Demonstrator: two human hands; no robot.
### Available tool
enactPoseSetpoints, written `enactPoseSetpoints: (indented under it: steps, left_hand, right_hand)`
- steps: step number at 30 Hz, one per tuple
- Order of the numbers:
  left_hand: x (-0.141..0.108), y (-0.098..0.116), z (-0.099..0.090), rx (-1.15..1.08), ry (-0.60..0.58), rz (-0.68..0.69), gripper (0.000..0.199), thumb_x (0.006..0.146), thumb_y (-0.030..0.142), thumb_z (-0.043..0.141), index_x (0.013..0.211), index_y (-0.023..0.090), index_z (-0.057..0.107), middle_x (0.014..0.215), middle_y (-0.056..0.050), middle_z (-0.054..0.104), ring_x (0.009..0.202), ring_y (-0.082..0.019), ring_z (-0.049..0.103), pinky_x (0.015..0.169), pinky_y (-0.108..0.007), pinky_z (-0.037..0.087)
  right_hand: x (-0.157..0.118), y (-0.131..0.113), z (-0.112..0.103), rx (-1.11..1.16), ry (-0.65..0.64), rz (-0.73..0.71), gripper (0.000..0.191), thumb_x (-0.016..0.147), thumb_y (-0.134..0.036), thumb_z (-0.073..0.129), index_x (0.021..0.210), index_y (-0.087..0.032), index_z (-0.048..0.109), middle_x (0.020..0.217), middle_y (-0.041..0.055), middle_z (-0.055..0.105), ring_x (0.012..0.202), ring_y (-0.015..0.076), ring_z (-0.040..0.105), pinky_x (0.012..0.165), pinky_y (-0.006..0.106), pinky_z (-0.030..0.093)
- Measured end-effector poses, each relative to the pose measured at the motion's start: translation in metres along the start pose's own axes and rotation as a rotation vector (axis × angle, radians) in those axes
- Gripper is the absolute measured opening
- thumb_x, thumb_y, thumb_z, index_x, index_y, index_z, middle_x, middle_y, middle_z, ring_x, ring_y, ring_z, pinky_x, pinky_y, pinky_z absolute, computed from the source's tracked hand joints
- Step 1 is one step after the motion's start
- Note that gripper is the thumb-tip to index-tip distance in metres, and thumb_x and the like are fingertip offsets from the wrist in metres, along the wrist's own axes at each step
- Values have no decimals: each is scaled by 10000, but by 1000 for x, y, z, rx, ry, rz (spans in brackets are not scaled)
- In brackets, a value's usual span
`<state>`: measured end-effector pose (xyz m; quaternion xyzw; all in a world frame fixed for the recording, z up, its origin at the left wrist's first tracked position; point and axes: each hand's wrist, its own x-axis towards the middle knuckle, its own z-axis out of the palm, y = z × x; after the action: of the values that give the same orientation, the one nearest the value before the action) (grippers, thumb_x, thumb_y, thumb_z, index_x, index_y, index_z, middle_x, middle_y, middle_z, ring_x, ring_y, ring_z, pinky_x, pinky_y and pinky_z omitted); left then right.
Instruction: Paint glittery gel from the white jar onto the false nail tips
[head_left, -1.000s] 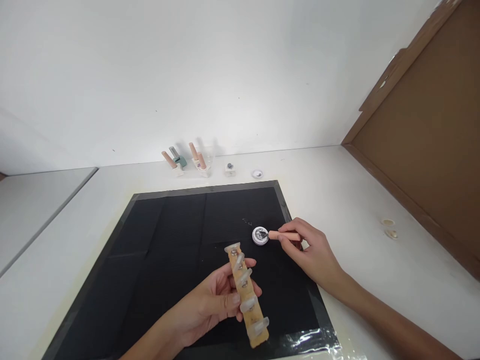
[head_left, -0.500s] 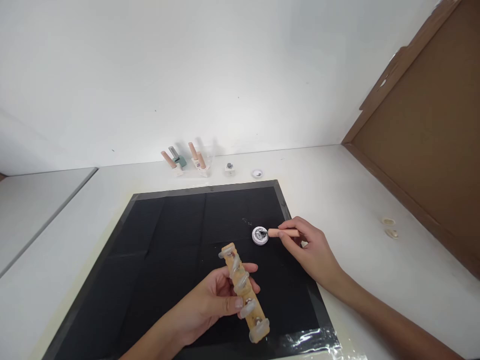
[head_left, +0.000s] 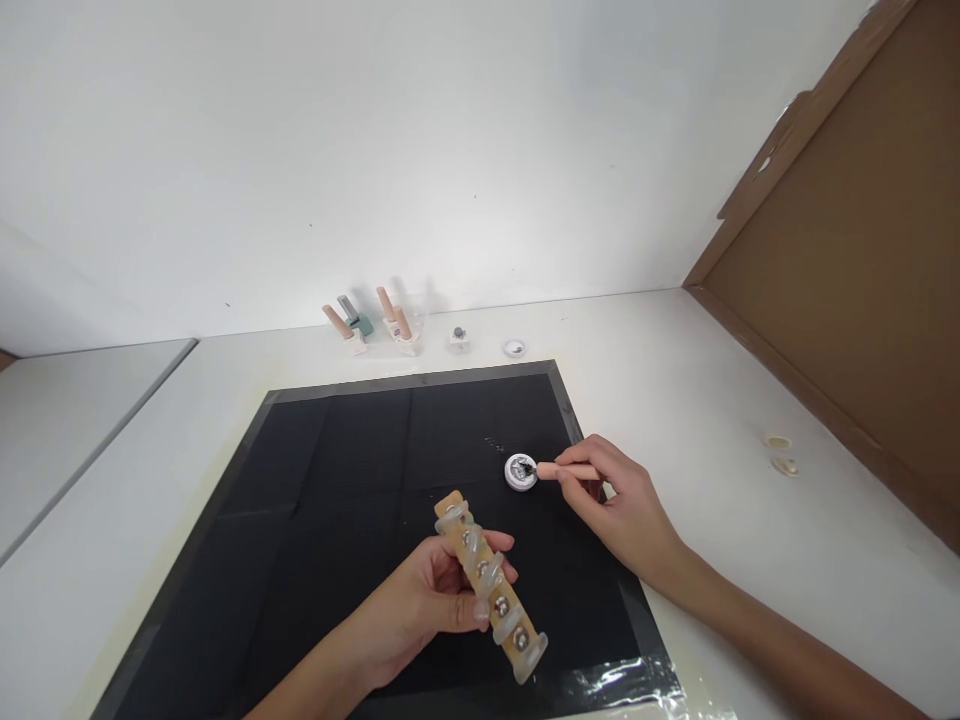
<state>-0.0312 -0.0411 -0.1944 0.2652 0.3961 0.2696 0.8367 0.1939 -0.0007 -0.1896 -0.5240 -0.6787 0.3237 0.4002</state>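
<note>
Held in my left hand (head_left: 442,600) is a tan stick (head_left: 491,590) with several clear false nail tips and shiny round studs along it, tilted over the black mat. The thumb presses its side. My right hand (head_left: 619,495) is closed around the pinkish handle of a nail polish brush (head_left: 568,471). The brush's dark tip is in a small round white pot (head_left: 520,473) of silvery, dark-streaked material on the mat. Faint marks lie just above the pot.
A black mat (head_left: 345,450) is taped to the white table. Behind it stand several nail polish bottles (head_left: 400,325), a small clear bottle (head_left: 459,340) and a round lid (head_left: 514,348). Two small pale rings (head_left: 780,441) lie at right, near a brown cardboard panel (head_left: 847,270).
The stick in my left hand has turned slightly, so its studs show more clearly. The brush has shifted a little within the pot.
</note>
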Motion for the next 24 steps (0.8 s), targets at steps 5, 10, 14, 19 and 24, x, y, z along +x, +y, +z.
enactPoseSetpoints:
  steps: [5, 10, 14, 19, 24]
  left_hand:
    - [1, 0, -1, 12, 16, -2, 475, 543, 202, 861, 983, 228, 684, 901, -3, 671, 782, -117, 600, 680, -234, 451]
    - [0, 0, -1, 6, 22, 7, 473, 538, 204, 863, 975, 236, 685, 902, -3, 667, 795, -119, 595, 688, -235, 454]
    - [1, 1, -1, -2, 45, 4, 486, 521, 212, 870, 970, 231, 686, 892, -5, 662, 786, -123, 592, 686, -244, 450]
    - [2, 0, -1, -8, 50, 5, 482, 522, 199, 868, 969, 224, 688, 896, -12, 661, 781, -129, 589, 693, -258, 447]
    - [2, 0, -2, -17, 46, 9, 470, 538, 190, 860, 975, 220, 689, 896, -16, 660, 772, -133, 582, 700, -269, 435]
  right_hand:
    - [2, 1, 0, 29, -30, 46, 102, 873, -256, 516, 827, -218, 599, 788, 13, 574, 641, 145, 500, 539, 259, 367]
    - [3, 2, -1, 56, -62, 115, 126, 879, -298, 507, 831, -223, 596, 803, 14, 589, 685, 157, 525, 559, 259, 385]
    - [3, 4, -1, 44, -69, 129, 124, 874, -299, 510, 811, -222, 583, 777, 6, 586, 635, 145, 495, 530, 253, 363]
    - [3, 3, 0, 29, -66, 134, 110, 858, -269, 509, 784, -214, 568, 724, -4, 557, 595, 134, 465, 512, 249, 339]
    - [1, 0, -1, 34, -70, 132, 119, 849, -273, 511, 772, -208, 573, 717, 1, 561, 576, 131, 455, 497, 250, 334]
